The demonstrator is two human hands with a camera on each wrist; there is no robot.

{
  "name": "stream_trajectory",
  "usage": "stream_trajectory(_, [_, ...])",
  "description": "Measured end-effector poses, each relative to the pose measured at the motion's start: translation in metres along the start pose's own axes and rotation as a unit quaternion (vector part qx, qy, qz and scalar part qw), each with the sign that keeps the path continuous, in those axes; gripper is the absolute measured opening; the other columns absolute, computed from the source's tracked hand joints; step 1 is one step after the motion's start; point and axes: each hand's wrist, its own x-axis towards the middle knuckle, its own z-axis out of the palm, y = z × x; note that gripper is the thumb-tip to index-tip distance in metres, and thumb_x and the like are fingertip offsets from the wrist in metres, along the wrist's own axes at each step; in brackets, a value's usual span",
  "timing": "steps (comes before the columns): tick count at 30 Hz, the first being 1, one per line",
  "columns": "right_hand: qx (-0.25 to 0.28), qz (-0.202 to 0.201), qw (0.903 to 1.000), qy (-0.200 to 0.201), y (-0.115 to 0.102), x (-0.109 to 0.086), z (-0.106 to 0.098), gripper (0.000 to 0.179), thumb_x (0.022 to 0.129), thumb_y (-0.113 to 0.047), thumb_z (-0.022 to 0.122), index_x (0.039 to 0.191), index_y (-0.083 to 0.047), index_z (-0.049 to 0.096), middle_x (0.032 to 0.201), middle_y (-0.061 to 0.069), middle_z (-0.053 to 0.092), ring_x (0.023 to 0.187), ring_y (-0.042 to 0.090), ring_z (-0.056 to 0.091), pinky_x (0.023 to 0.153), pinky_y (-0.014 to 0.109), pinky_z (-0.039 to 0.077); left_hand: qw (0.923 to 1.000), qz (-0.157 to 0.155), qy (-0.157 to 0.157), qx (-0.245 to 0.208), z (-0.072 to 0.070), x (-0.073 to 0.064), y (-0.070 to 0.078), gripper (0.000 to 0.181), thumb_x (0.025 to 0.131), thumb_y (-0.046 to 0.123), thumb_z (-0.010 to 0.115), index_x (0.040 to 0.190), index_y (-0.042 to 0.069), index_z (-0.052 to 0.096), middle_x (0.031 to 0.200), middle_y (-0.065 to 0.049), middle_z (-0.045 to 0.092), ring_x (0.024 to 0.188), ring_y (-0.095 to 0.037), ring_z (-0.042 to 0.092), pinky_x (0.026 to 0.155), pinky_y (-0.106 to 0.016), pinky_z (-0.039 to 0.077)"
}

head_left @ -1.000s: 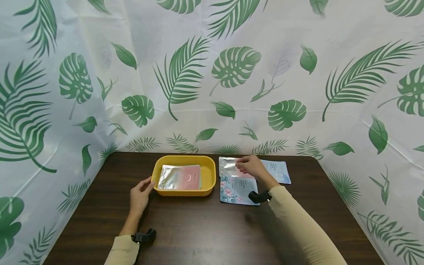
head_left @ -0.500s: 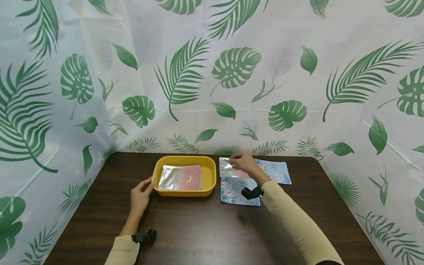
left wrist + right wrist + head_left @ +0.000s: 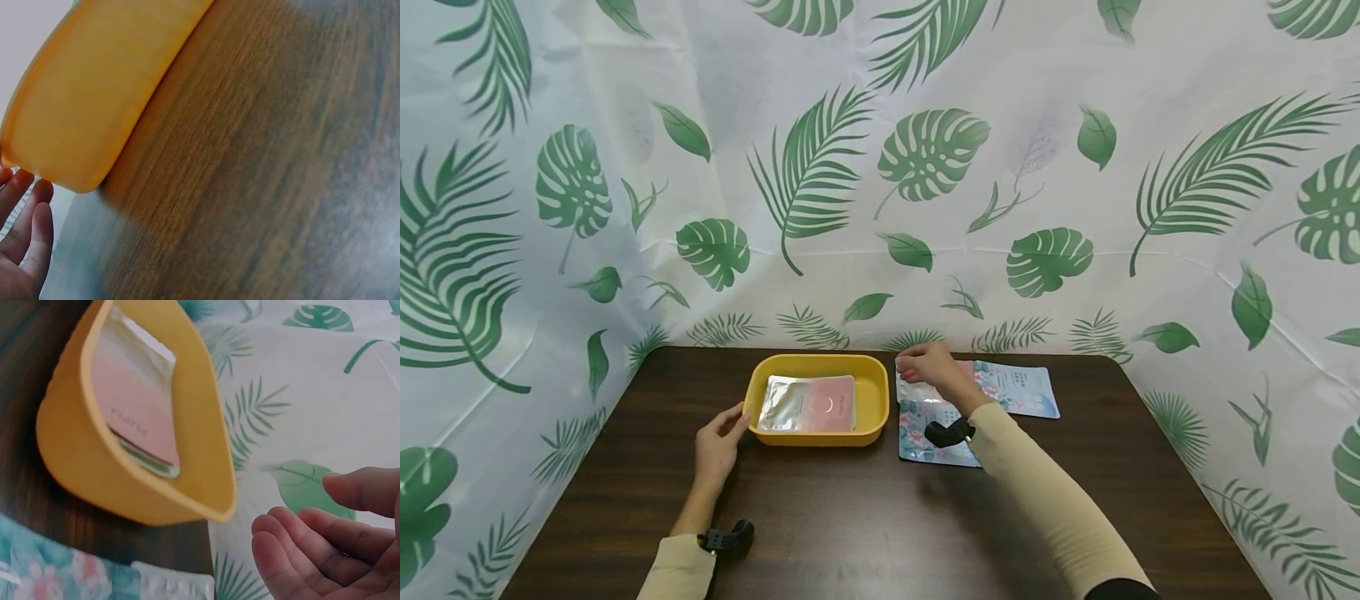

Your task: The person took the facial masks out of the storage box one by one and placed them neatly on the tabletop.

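A yellow plastic tray [image 3: 877, 400] stands at the back of the table, left of centre. In it lies a silver-and-pink foil sachet [image 3: 808, 403]; the right wrist view shows a greenish edge beneath it. My left hand [image 3: 716, 442] touches the tray's left end with its fingertips. In the left wrist view, the fingers [image 3: 41, 225] lie against the outer wall. My right hand [image 3: 932, 368] is over another silver-and-pink sachet [image 3: 907, 392], right of the tray, partly hiding it. Its fingers are relaxed, with nothing between them in the right wrist view.
A blue floral sachet [image 3: 917, 433] lies in front of the silver-and-pink one, partly under the right wrist's black camera band [image 3: 950, 432]. Another blue floral sachet [image 3: 1026, 390] lies farther right. Behind the dark wooden table [image 3: 820, 517] hangs a leaf-print cloth [image 3: 955, 225].
My right hand has moved left over the silver-and-pink sachet, toward the tray, uncovering more of the far-right blue sachet. My left hand and the tray have stayed put.
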Motion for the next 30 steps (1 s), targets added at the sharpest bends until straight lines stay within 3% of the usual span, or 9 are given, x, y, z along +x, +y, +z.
stream_trajectory(5, [0.022,0.010,0.9997,-0.003,-0.003,0.005,0.014,0.033,0.097,-0.015,0.060,0.120,0.008,0.063,0.115,0.027,0.067,0.097,0.034,0.068,0.088,0.038,0.057,1.0000,0.001,-0.001,0.002,-0.001,0.000,-0.001,0.039,0.093,0.028,0.068,0.125,0.005,0.066,0.127,-0.017,0.065,0.082,0.012,0.054,0.070,-0.005,0.046])
stream_trajectory(11, [0.036,0.019,0.9991,-0.006,-0.005,0.011,0.030,0.033,0.097,-0.014,0.060,0.121,0.008,0.063,0.116,0.028,0.066,0.096,0.034,0.069,0.097,0.047,0.050,1.0000,-0.005,-0.005,0.000,0.000,0.001,-0.001,0.040,0.093,0.029,0.067,0.125,0.005,0.065,0.127,-0.018,0.065,0.082,0.012,0.054,0.071,-0.006,0.047])
stream_trajectory(21, [0.043,0.040,0.9983,-0.003,-0.010,0.021,0.055,0.032,0.095,-0.015,0.062,0.117,0.008,0.063,0.112,0.026,0.068,0.104,0.039,0.067,0.093,0.044,0.054,1.0000,-0.005,-0.007,0.000,0.000,0.003,0.000,0.039,0.092,0.028,0.068,0.125,0.005,0.065,0.126,-0.018,0.066,0.081,0.010,0.055,0.070,-0.007,0.047])
stream_trajectory(25, [0.041,0.047,0.9981,-0.004,-0.009,0.023,0.064,0.034,0.094,-0.015,0.063,0.118,0.009,0.062,0.106,0.022,0.069,0.102,0.038,0.068,0.092,0.045,0.054,0.9999,-0.011,-0.010,0.000,0.000,0.003,0.001,0.039,0.093,0.027,0.068,0.125,0.005,0.065,0.126,-0.018,0.065,0.081,0.010,0.055,0.070,-0.007,0.047])
stream_trajectory(30, [0.036,0.047,0.9982,-0.002,-0.007,0.026,0.076,0.037,0.093,-0.014,0.064,0.120,0.011,0.061,0.098,0.020,0.069,0.086,0.029,0.070,0.088,0.042,0.056,0.9998,-0.016,-0.011,0.008,-0.001,0.003,0.000,0.040,0.093,0.028,0.067,0.126,0.005,0.064,0.127,-0.017,0.065,0.082,0.010,0.054,0.071,-0.007,0.047])
